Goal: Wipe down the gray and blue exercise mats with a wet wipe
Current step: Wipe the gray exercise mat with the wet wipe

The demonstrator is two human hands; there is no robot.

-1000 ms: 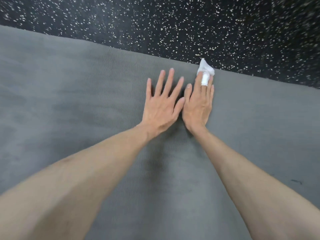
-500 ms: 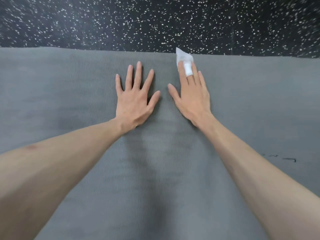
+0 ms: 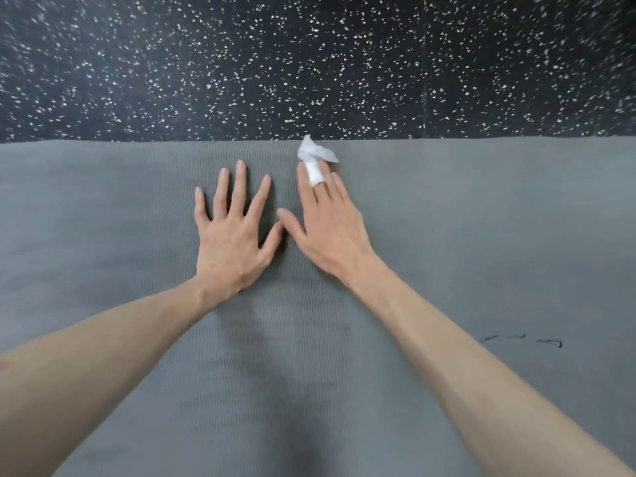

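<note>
The gray exercise mat (image 3: pixel 481 235) fills the lower two thirds of the head view, with its far edge running straight across. My left hand (image 3: pixel 230 235) lies flat on it, fingers spread and holding nothing. My right hand (image 3: pixel 330 228) also lies flat with straight fingers, just right of the left, thumbs almost touching. A white wet wipe (image 3: pixel 311 156) is wrapped over its middle finger and sticks out past the fingertips to the mat's far edge. No blue mat is in view.
Black rubber floor (image 3: pixel 309 63) with white speckles lies beyond the mat's far edge. A darker damp-looking streak (image 3: pixel 261 356) runs down the mat between my forearms. A few small dark marks (image 3: pixel 547 342) sit on the mat at the right.
The view has levelled, so the mat's far edge now runs straight and lower in the frame. Both hands stay flat near that edge; the thumbs have drawn close again after spreading apart.
</note>
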